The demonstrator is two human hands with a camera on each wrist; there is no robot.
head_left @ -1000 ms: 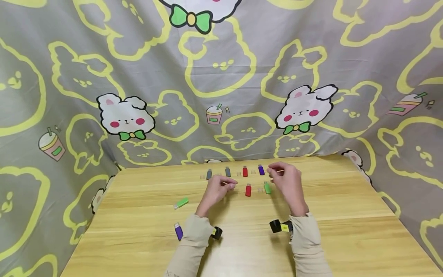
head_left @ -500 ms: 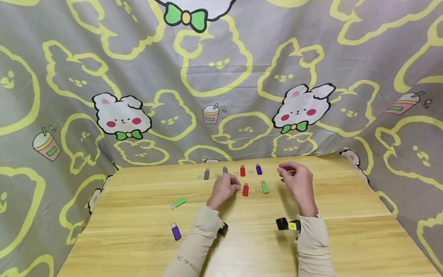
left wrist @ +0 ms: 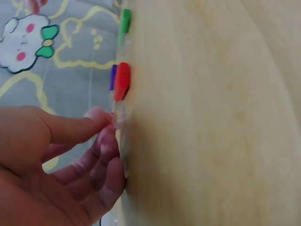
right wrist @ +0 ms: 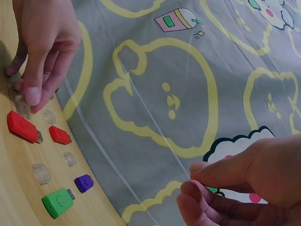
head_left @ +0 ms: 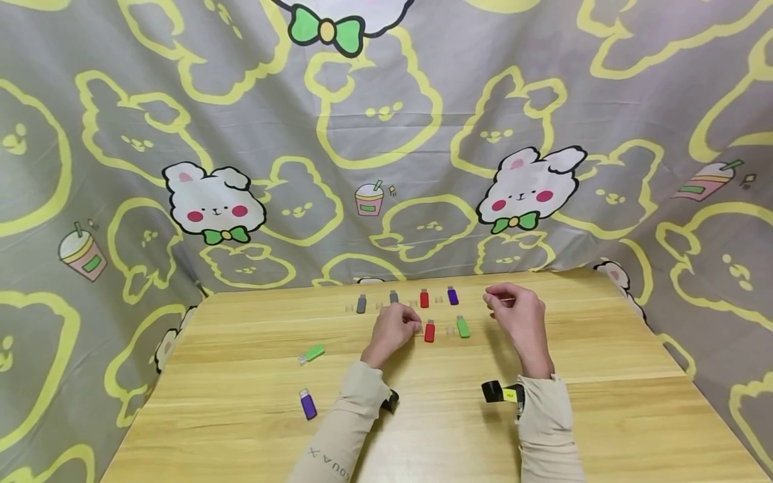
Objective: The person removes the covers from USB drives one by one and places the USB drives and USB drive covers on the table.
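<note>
My left hand [head_left: 394, 330] pinches a small clear cap [left wrist: 118, 123] between thumb and forefinger, low at the table. Just right of it lies an uncapped red USB stick [head_left: 429, 331], with a green USB stick [head_left: 463, 327] further right and another clear cap [right wrist: 41, 173] between them. Behind, a row holds two grey sticks [head_left: 361, 304], a red stick [head_left: 425, 298] and a purple stick [head_left: 453, 296]. My right hand [head_left: 517, 312] hovers right of the purple stick, fingers loosely curled, thumb against forefinger, nothing visible between them.
On the left side of the wooden table [head_left: 229, 376] lie a green USB stick [head_left: 312, 354] and a purple USB stick [head_left: 308, 405]. Clear caps [right wrist: 69, 159] sit between the back-row sticks. A patterned grey curtain [head_left: 290, 134] hangs behind the table.
My left hand has moved right with the clear cap, up close to the front red stick. The right hand has drawn away to the right from the purple stick.
</note>
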